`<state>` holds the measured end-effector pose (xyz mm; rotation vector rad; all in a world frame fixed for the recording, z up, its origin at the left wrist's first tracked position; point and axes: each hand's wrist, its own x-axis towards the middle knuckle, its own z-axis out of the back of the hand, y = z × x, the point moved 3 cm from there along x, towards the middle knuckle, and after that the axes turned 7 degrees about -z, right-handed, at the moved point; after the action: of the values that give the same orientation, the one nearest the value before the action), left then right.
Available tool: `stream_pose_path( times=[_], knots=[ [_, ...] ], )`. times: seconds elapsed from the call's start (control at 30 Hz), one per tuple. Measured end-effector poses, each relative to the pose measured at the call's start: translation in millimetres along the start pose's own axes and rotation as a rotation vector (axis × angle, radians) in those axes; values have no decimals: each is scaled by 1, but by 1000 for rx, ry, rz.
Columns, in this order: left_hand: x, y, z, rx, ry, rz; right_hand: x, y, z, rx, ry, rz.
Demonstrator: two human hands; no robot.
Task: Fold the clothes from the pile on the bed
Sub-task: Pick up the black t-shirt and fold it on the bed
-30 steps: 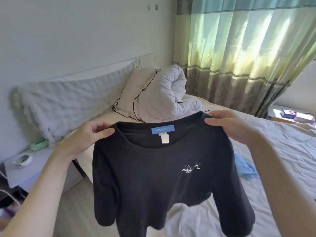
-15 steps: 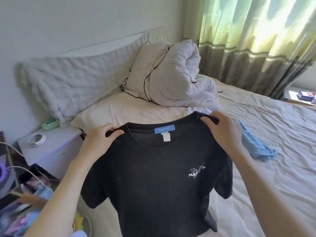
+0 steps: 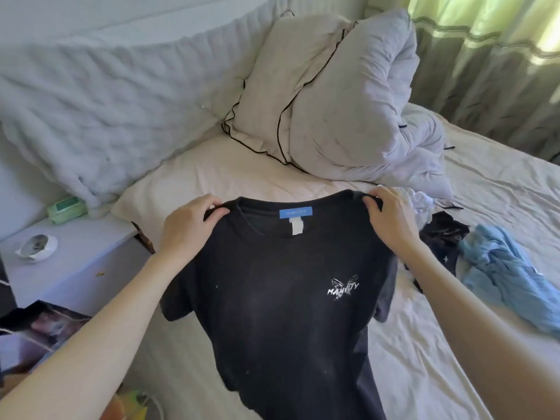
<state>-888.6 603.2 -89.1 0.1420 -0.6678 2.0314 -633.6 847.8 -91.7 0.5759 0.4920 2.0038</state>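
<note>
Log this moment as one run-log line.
step: spread shirt | left hand: grips shoulder | right hand: grips shoulder | black T-shirt: unfolded, front up | bed: blue garment waiting

A black cotton T-shirt (image 3: 272, 298) hangs at centre frame over the cream-sheeted bed (image 3: 485, 189), its shoulders pinched by the left hand (image 3: 189, 228) and right hand (image 3: 391, 219). Upper centre, a rumpled white duvet (image 3: 348, 98) leans behind it. At right lies a crumpled light-blue garment (image 3: 503, 268), beside what may be a dark garment (image 3: 442, 237). A pale bedside table (image 3: 75, 256) stands at left.
</note>
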Motion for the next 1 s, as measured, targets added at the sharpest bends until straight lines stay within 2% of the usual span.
stream_pose_path(
  times=[0.2, 0.37, 0.5, 0.63, 0.77, 0.93, 1.0],
  knots=[
    [112, 68, -106, 107, 61, -63, 114, -21, -116, -29, 59, -92],
    [162, 113, -200, 130, 127, -63, 171, -59, -199, -101, 88, -159],
    [178, 137, -264, 78, 238, -42, 186, -89, -256, -120, 106, -261],
    [163, 165, -303, 6, 392, -11, 158, -98, -309, -175, 143, -323],
    [109, 222, -306, -76, 356, 273, 84, -73, -360, -181, 282, -186],
    [46, 288, -306, -380, 288, 875, -10, -33, -416, -266, 494, 5],
    [32, 300, -311, -513, 285, 960, -30, -28, -430, -338, 546, 17]
  ],
)
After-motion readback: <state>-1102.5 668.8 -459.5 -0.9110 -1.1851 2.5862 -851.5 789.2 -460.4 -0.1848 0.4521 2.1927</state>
